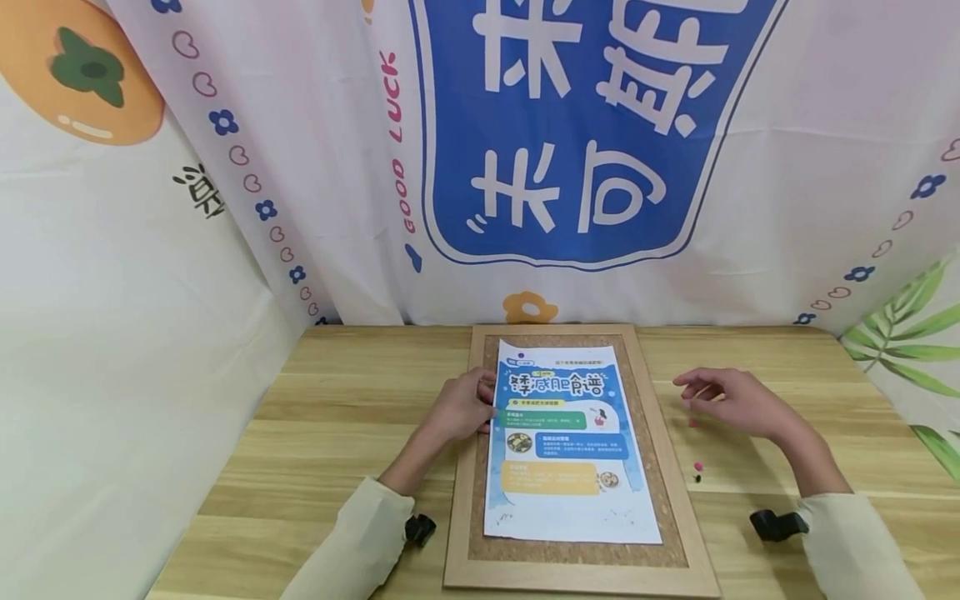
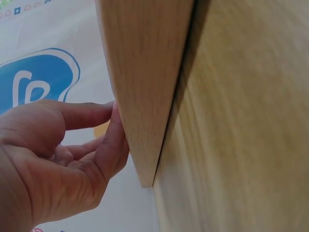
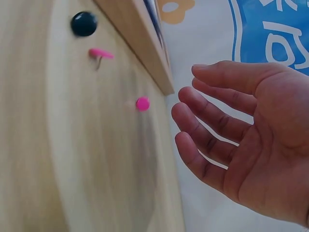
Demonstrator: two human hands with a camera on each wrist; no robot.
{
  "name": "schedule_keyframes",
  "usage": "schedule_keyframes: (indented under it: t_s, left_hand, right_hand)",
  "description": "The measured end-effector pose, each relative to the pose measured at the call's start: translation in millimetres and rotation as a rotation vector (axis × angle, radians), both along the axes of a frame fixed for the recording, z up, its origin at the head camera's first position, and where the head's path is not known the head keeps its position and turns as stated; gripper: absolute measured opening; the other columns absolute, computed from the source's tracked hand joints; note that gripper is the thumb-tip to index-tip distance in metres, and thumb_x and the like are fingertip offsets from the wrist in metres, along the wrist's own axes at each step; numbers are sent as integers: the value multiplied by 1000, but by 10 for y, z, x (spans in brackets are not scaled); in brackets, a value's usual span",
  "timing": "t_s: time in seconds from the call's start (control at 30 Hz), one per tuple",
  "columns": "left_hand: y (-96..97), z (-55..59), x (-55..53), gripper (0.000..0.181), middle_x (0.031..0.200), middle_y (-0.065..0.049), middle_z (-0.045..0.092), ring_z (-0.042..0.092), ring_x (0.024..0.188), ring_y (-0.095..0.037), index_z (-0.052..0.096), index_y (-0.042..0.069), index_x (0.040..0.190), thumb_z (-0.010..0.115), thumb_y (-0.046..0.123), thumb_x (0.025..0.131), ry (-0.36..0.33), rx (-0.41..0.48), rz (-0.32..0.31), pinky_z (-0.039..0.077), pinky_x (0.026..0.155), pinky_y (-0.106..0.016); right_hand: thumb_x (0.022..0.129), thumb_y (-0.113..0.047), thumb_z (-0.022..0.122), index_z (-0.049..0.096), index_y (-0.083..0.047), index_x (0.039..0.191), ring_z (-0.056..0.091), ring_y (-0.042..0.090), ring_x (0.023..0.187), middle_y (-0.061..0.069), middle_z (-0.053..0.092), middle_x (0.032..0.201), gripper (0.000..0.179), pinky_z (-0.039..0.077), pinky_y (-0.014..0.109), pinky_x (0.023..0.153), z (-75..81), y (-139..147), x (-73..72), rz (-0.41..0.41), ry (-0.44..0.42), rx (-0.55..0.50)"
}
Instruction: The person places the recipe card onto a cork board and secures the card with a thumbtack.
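My left hand (image 1: pixel 463 404) is over the left edge of a framed cork board (image 1: pixel 660 467). In the left wrist view, its thumb and forefinger meet at the tips beside the wooden frame (image 2: pixel 145 63), pinching a barely visible pink bit, seemingly a thumbtack. A printed poster (image 1: pixel 555 517) lies on the cork, with a dark purple tack (image 1: pixel 521 356) at its top left. My right hand (image 1: pixel 731 400) hovers right of the board, fingers loosely bent and holding nothing. Near it on the table are two pink thumbtacks (image 3: pixel 143 104) and a dark thumbtack (image 3: pixel 84 24).
The wood-grain table (image 1: pixel 352 417) carries the board at its middle. Behind the table hangs a printed cloth (image 1: pixel 337 167) with a large blue panel. Small black wrist devices (image 1: pixel 778 525) sit at both sleeves.
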State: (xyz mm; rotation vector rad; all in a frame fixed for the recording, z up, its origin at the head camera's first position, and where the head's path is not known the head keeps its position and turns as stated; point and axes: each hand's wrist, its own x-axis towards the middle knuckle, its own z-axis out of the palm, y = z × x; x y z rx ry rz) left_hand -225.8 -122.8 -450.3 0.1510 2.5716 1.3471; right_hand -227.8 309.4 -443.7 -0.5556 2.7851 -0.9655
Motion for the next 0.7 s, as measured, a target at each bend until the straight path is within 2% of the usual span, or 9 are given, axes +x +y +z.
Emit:
schedule_keyframes:
  t_s: [0.3,0.47,0.7]
  left_hand:
    - [-1,-7,-14,50,105,-15,69,69,81,-21,57,-3,143,70,-9,95,1,-12,2,64,62,-28]
    - [-2,-2,-18,51,105,-15,68,69,81,-21,58,-3,143,71,-9,95,1,-9,4,64,62,-28]
    - [-9,8,-21,50,105,-15,68,69,80,-21,57,-2,143,70,-8,96,-14,-24,0,64,63,-28]
  right_hand:
    - [99,-6,73,71,4,129,65,-1,95,7,78,110,32,59,21,83,-70,116,71,13,26,-27]
    - [97,-4,73,71,4,128,65,-2,94,8,77,109,31,60,22,83,-72,129,93,20,32,-32]
    - [96,-5,75,72,1,128,64,-1,93,4,76,109,32,59,21,80,-131,182,124,2,-19,-25]
